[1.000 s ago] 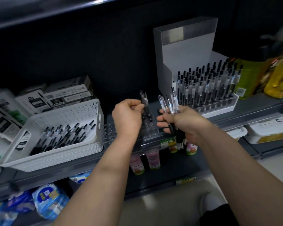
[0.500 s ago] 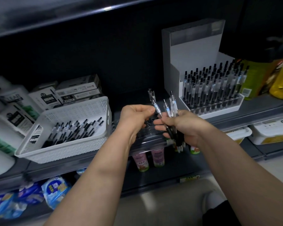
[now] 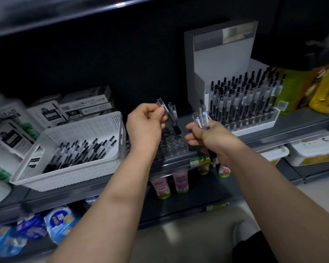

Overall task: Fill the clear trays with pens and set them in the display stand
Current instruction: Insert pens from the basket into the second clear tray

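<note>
left hand (image 3: 143, 128) pinches one pen (image 3: 168, 115) above the clear tray (image 3: 172, 145), right hand (image 3: 210, 141) grips a pen bunch (image 3: 201, 118) beside the filled display stand (image 3: 222, 59).

Left grip (image 3: 143, 128) and right grip (image 3: 213, 138) bare, forearms (image 3: 110, 196) bare, pale rounded shoe toe (image 3: 243, 229), dark trouser leg (image 3: 254, 249)

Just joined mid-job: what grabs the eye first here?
Centre frame, the left hand pinches one clear black-tipped pen over the clear holed tray, while the right hand grips a bundle of similar pens. Back right, the white display stand holds a packed tray of pens; left, a white perforated basket holds loose ones.
</note>
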